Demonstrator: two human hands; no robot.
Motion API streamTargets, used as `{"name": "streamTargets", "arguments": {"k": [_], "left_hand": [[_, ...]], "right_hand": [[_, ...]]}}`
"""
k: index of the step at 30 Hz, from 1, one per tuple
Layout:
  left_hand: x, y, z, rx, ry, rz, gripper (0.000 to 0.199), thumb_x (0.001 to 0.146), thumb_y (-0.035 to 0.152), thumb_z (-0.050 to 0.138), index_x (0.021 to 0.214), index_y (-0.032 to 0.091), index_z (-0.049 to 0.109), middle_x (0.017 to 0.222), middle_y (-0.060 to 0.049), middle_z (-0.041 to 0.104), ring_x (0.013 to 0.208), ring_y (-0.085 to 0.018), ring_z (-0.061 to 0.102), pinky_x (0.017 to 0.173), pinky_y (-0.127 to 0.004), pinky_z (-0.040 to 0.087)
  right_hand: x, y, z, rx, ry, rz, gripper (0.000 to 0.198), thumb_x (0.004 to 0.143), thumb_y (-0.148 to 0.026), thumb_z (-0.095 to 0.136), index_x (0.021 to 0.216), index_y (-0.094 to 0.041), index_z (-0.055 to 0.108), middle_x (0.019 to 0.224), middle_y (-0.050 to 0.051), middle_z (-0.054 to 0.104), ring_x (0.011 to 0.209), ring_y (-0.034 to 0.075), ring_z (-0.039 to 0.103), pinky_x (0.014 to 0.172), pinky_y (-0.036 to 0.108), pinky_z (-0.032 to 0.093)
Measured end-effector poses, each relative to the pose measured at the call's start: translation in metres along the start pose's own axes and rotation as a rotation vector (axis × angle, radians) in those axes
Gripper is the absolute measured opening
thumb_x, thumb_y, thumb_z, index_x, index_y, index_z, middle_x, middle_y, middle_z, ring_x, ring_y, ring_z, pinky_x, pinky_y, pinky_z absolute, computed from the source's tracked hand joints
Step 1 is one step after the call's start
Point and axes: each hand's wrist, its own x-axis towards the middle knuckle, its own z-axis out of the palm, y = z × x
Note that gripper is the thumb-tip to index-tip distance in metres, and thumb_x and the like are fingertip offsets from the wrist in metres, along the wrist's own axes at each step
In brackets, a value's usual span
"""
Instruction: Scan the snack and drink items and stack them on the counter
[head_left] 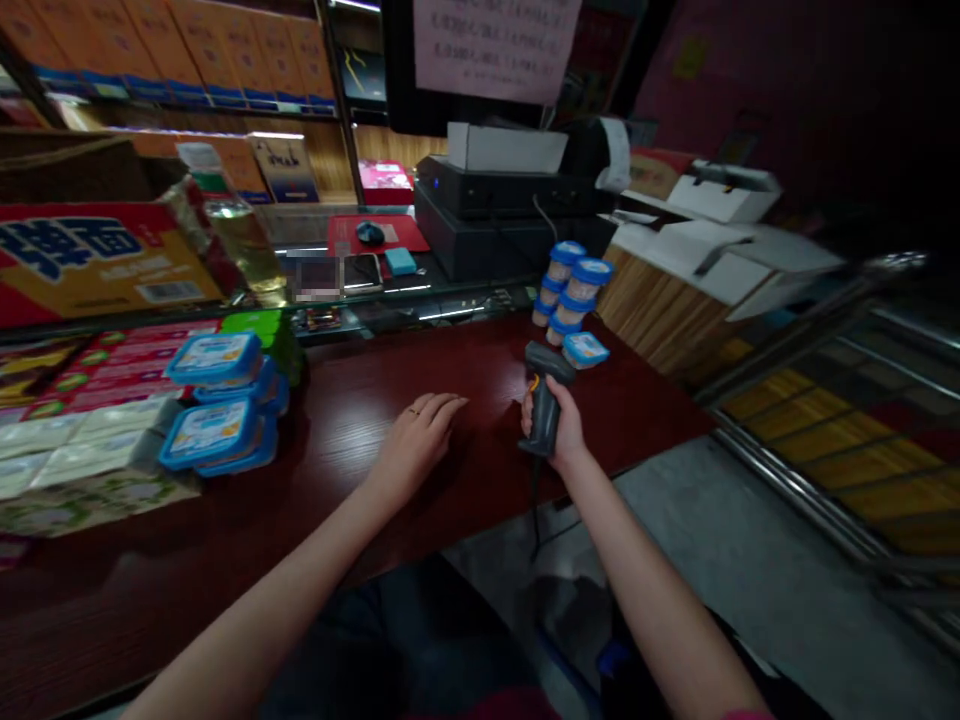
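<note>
My right hand [568,420] is wrapped round the grip of a dark grey barcode scanner [543,420], whose cable hangs below the table edge. The scanner's head is close to a small blue-lidded tub [586,349] lying at the foot of several stacked round tubs with blue lids [592,270]. On the dark red tabletop [480,370], my left hand [425,425] rests palm down with its fingers stretched out and nothing in it. Further left stand stacked rectangular blue-lidded tubs [212,430].
Packs of tissue-like cartons [90,460], a red and yellow cardboard box [97,255] and a bottle [244,235] fill the left side. Behind are a phone [364,272], a mouse [369,233] and a black till machine [487,230]. A metal rack [825,490] stands right.
</note>
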Motion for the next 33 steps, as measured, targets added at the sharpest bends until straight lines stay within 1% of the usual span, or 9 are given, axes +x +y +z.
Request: {"name": "streamTargets", "arguments": {"k": [5,9,11,14,18,22,26,29,33], "left_hand": [[0.102,0.033,0.069,-0.143,-0.058,-0.042,0.061,0.091,0.007,0.058,0.15,0.02,0.046,0.15,-0.012,0.056,0.136,-0.029,0.054,0.111,-0.043,0.05],[0.166,0.073,0.118,-0.382,-0.055,-0.094,0.082,0.084,0.014,0.075,0.157,0.023,0.038,0.158,-0.017,0.045,0.141,-0.034,0.05,0.112,-0.047,0.047],[0.189,0.088,0.138,-0.503,-0.046,-0.189,0.085,0.082,0.022,0.082,0.156,0.024,0.04,0.154,-0.02,0.047,0.138,-0.039,0.053,0.11,-0.052,0.045],[0.215,0.097,0.162,-0.61,-0.032,-0.336,0.073,0.08,0.03,0.084,0.146,0.026,0.056,0.142,-0.02,0.059,0.134,-0.046,0.054,0.112,-0.062,0.036],[0.231,0.093,0.175,-0.821,0.0,-0.397,0.055,0.077,0.029,0.086,0.129,0.031,0.07,0.129,-0.012,0.07,0.133,-0.043,0.054,0.117,-0.062,0.027],[0.214,0.078,0.16,-1.296,0.03,-0.332,0.039,0.081,0.026,0.081,0.119,0.025,0.074,0.13,-0.007,0.071,0.128,-0.031,0.06,0.117,-0.046,0.036],[0.16,0.042,0.111,-1.727,-0.056,-0.462,0.045,0.087,0.039,0.078,0.128,0.023,0.069,0.131,-0.009,0.07,0.118,-0.025,0.066,0.103,-0.038,0.051],[0.107,0.0,0.065,-1.844,-0.083,-0.623,0.048,0.089,0.042,0.077,0.133,0.024,0.066,0.13,-0.009,0.071,0.115,-0.022,0.068,0.098,-0.034,0.055],[0.043,-0.058,0.014,-1.847,0.092,-0.794,0.041,0.09,0.044,0.076,0.122,0.018,0.07,0.118,-0.01,0.076,0.107,-0.02,0.072,0.097,-0.031,0.056]], "right_hand": [[-0.013,-0.032,-0.051,0.041,0.222,-0.171,0.037,0.077,-0.053,0.074,0.083,-0.02,0.059,0.056,-0.004,0.06,0.036,0.01,0.052,0.032,0.02,0.041],[-0.011,-0.043,-0.07,0.196,0.276,-0.326,0.036,0.082,-0.056,0.068,0.082,-0.022,0.056,0.055,-0.006,0.056,0.039,0.008,0.05,0.036,0.017,0.041],[-0.009,-0.044,-0.074,0.233,0.262,-0.357,0.037,0.086,-0.058,0.064,0.081,-0.023,0.054,0.056,-0.006,0.054,0.041,0.008,0.049,0.038,0.017,0.043],[-0.006,-0.044,-0.077,0.237,0.239,-0.343,0.036,0.089,-0.058,0.06,0.08,-0.024,0.053,0.056,-0.005,0.053,0.042,0.009,0.048,0.038,0.019,0.043],[-0.003,-0.044,-0.077,0.218,0.222,-0.33,0.037,0.091,-0.06,0.057,0.082,-0.024,0.053,0.057,-0.004,0.053,0.042,0.01,0.047,0.038,0.02,0.042],[-0.003,-0.046,-0.076,0.249,0.184,-0.342,0.037,0.091,-0.058,0.057,0.08,-0.023,0.052,0.055,-0.004,0.05,0.041,0.009,0.045,0.037,0.018,0.04],[-0.014,-0.05,-0.076,0.207,0.04,-0.248,0.032,0.089,-0.053,0.06,0.078,-0.023,0.053,0.055,-0.004,0.049,0.039,0.009,0.041,0.033,0.018,0.036],[-0.019,-0.046,-0.07,0.113,-0.115,-0.102,0.03,0.085,-0.051,0.066,0.082,-0.023,0.056,0.058,-0.003,0.054,0.038,0.01,0.041,0.03,0.019,0.034],[-0.008,-0.019,-0.031,0.018,-0.274,0.129,0.032,0.084,-0.05,0.069,0.086,-0.02,0.059,0.06,-0.003,0.058,0.038,0.01,0.045,0.03,0.02,0.037]]}}
